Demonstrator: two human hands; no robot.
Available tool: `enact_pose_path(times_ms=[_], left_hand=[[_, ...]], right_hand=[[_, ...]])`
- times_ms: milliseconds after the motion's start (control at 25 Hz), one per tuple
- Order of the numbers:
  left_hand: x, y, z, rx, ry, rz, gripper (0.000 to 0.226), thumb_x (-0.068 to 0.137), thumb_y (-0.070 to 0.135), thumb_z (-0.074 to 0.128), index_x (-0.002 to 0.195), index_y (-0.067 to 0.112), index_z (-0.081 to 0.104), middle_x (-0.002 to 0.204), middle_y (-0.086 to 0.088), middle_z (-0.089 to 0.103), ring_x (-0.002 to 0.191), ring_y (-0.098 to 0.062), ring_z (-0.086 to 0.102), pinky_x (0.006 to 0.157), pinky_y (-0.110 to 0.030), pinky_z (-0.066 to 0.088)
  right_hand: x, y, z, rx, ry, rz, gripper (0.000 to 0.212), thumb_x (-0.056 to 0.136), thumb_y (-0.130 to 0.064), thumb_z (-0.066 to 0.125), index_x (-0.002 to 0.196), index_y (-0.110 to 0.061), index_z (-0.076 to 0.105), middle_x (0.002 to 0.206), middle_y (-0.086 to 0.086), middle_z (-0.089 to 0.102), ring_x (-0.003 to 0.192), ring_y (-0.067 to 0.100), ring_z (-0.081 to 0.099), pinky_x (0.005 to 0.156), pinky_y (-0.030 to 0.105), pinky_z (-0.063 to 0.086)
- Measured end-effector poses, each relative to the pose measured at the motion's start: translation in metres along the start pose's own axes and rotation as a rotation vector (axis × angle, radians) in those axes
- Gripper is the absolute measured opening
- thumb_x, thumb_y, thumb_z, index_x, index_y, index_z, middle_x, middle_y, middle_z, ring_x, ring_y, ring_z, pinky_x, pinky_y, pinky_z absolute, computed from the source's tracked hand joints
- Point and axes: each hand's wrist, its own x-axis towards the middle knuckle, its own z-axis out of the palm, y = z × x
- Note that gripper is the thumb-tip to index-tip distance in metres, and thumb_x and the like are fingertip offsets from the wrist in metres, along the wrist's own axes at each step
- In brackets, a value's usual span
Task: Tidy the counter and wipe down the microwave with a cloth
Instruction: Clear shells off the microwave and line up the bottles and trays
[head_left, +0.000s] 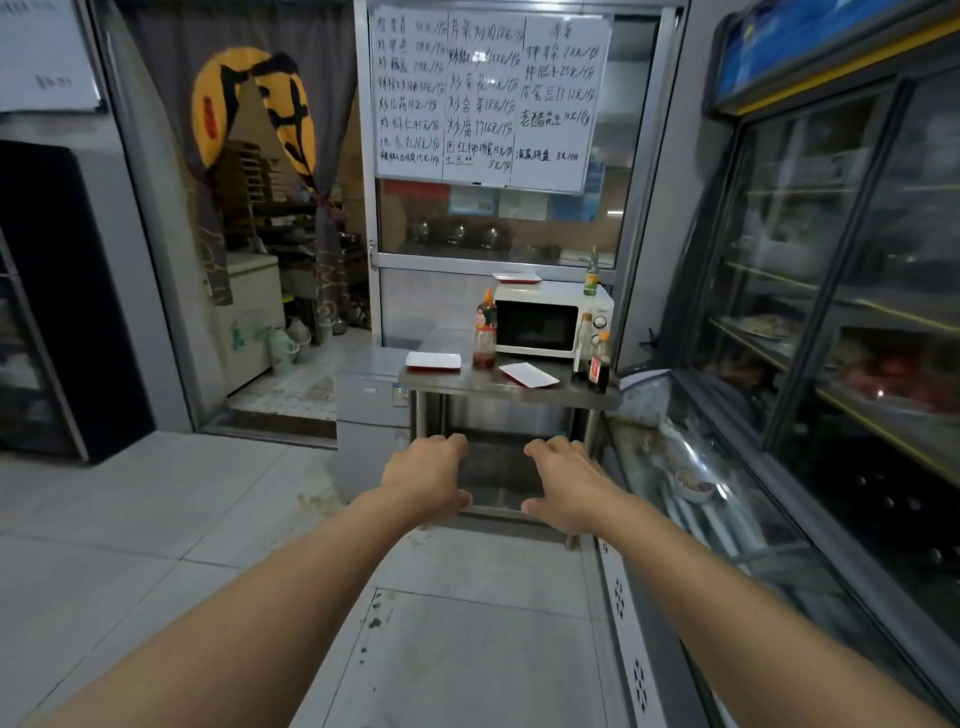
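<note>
- Nothing of the task appears to have been begun — the steel bench (511, 388) is viewed from some way off, across a tiled floor, with both arms stretched forward in mid-air.
- The left hand (425, 480) is held empty, fingers loosely bent and thumb out; its grip is released, with nothing grasped or touched.
- The right hand (563, 480) is held likewise — palm down, grip slack, nothing in it. Both hands are well apart from the bench top.
- The white microwave (553, 322) is seen at the back right of the bench, door closed. A green-labelled bottle (591, 274) and a flat red-rimmed tray (517, 278) are standing on its top; these would probably have to be lifted off before the top can be wiped.
- On the bench itself are left: a white plate with a red rim (434, 361) at the front left, a tall sauce bottle with an orange cap (484, 332) just beside the microwave's left side, a second tray (529, 375) lying askew near the front edge, and a cluster of small condiment bottles (597, 358) at the right end, in front of the microwave's control panel.
- No cloth can be made out anywhere in view, so one is judged still to be fetched.
- Left to do, by this evidence: approach, tidying of the loose items, and the whole of the wiping.
</note>
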Motion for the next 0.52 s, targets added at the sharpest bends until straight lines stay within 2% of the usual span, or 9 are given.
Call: enact_pose_path(times_ms=[360,520], left_hand=[[0.174,-0.045,0.020,-0.064,-0.011,0.017,0.052,0.080,0.032,0.068,0.126,0.024,0.045,0.121,-0.001,0.056,0.104,-0.019,0.056,0.077,-0.029,0.045],[0.264,-0.073,0.026,-0.095,-0.027,0.068,0.044,0.079,0.033,0.069,0.117,0.025,0.048,0.106,0.002,0.058,0.092,-0.015,0.056,0.075,-0.029,0.048]], right_hand=[[0.169,0.043,0.006,0.063,-0.006,0.043,0.069,0.086,-0.032,0.062,0.143,-0.020,0.026,0.147,0.007,0.028,0.137,0.027,0.024,0.109,0.043,0.034],[0.249,0.057,0.009,0.058,0.016,0.094,0.068,0.084,-0.032,0.063,0.142,-0.018,0.029,0.145,0.007,0.031,0.136,0.028,0.026,0.109,0.044,0.034]])
